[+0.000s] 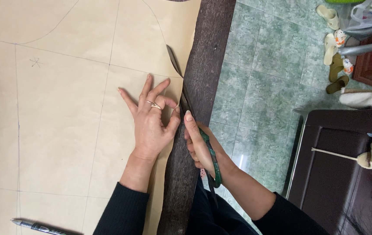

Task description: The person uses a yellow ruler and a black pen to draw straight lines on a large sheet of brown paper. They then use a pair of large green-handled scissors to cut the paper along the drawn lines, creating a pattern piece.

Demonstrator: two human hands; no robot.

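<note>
Green marbled floor tiles [260, 87] fill the right of the head view, beside a dark brown wooden bench [203, 65] whose edge runs from top to bottom through the middle. Over the bench lies a large sheet of cream pattern paper [64, 109] marked with thin pencil lines and curves and a small cross.

The left hand [151, 119] lies palm down on the paper near its right edge, fingers spread and partly curled, a ring on one finger, thumb pointing toward the cut edge. It grips nothing; it only presses on the sheet.

The right hand [199, 146] is closed around the green handles of a pair of scissors [210, 156], held just off the bench edge. The dark blades run up from this hand along the paper's right margin, just beside the left thumb. Above the hands, a narrow strip of the paper stands curled up from the sheet along that margin.

A black and silver pen [36, 226] lies on the paper at the bottom left. Pale slippers [330, 35] lie on the floor at the upper right, and a dark brown cabinet [338, 156] stands at the lower right.
</note>
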